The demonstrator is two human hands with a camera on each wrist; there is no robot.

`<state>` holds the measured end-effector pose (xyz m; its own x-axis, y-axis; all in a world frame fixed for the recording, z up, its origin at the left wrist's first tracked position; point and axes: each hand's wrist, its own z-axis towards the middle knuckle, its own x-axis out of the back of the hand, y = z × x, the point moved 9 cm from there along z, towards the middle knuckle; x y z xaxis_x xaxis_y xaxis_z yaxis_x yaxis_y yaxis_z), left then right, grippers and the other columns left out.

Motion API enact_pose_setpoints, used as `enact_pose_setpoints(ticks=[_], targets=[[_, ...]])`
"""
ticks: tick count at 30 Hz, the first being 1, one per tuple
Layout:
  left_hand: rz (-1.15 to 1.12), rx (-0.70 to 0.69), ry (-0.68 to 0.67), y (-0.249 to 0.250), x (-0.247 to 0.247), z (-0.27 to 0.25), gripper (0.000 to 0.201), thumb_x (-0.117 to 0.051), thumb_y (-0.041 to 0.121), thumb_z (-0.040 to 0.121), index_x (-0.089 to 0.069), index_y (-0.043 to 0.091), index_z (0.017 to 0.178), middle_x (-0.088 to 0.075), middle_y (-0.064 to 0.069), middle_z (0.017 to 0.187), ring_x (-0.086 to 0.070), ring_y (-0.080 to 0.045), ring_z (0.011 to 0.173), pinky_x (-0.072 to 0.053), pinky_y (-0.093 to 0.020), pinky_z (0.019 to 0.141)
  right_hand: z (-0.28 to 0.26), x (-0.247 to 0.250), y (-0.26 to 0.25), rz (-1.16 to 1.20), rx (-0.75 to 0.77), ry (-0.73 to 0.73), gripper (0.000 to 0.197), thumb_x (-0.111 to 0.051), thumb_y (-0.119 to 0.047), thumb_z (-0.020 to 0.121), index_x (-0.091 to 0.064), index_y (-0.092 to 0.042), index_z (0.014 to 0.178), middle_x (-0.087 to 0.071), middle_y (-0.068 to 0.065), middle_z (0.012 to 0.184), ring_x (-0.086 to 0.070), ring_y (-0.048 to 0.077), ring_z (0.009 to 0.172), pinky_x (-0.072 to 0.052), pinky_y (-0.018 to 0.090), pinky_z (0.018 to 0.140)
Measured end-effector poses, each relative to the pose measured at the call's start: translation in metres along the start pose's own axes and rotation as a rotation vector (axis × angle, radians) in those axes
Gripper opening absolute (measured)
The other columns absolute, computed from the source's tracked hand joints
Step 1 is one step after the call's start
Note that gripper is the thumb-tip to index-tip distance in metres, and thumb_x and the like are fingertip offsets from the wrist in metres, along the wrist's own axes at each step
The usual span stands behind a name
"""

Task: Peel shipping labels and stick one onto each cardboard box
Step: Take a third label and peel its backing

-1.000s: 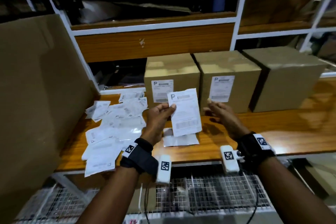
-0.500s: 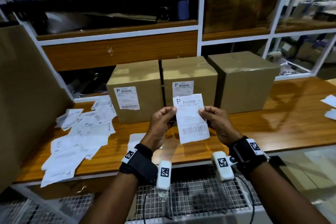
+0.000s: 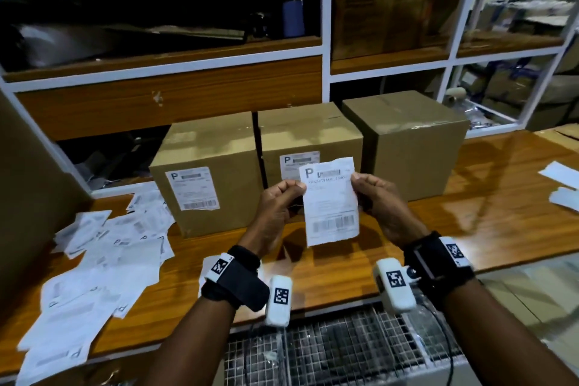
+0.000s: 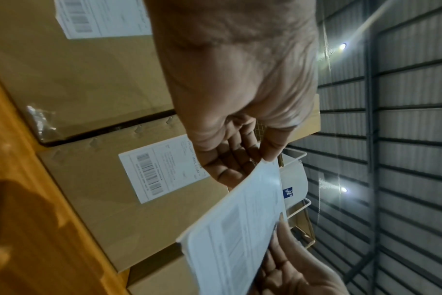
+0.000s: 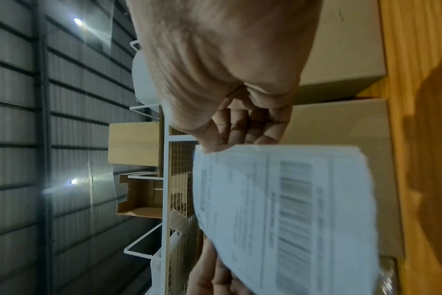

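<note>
Shipping label (image 3: 330,200) is held upright above the near edge of the wooden bench (image 3: 470,213), in front of the middle box (image 3: 308,131). Its top-left edge is pinched by L hand (image 3: 279,207), top-right edge by R hand (image 3: 380,200). Left box (image 3: 203,147) and middle box are labelled; front of right box (image 3: 404,122) is bare.

Right hand (image 3: 377,197): I closed it from apart onto the label's right edge; it now pinches there.
Label (image 3: 331,202): I brought it from the left hand (image 3: 280,204) alone to both hands, raised before the middle box (image 3: 310,135).
View: shifted rightward.
</note>
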<state>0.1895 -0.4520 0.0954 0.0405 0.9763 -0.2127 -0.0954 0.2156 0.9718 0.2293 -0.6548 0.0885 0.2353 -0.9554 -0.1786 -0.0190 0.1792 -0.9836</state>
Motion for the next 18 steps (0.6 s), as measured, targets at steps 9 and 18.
enact_pose_setpoints(ticks=[9, 18], targets=[[0.170, -0.085, -0.052, -0.001, -0.006, 0.035, 0.017, -0.060, 0.024, 0.102, -0.066, 0.021, 0.087, -0.074, 0.000, 0.086, -0.068, -0.009, 0.077, -0.054, -0.021, 0.065, 0.015, 0.030, -0.031, -0.049, 0.120, 0.014, 0.024, -0.073, -0.034, 0.091, -0.079, -0.015, 0.105, -0.078, 0.009, 0.100, -0.065, 0.018, 0.084, -0.055, 0.028, 0.072], [0.103, -0.137, -0.031, 0.016, -0.028, 0.044, 0.014, -0.062, 0.023, 0.101, -0.076, 0.019, 0.100, -0.078, -0.005, 0.096, -0.070, -0.013, 0.081, -0.055, -0.024, 0.065, 0.027, 0.047, -0.049, -0.183, 0.191, -0.022, 0.024, -0.067, -0.024, 0.098, -0.073, -0.006, 0.112, -0.079, 0.011, 0.106, -0.074, 0.020, 0.095, -0.059, 0.034, 0.081]])
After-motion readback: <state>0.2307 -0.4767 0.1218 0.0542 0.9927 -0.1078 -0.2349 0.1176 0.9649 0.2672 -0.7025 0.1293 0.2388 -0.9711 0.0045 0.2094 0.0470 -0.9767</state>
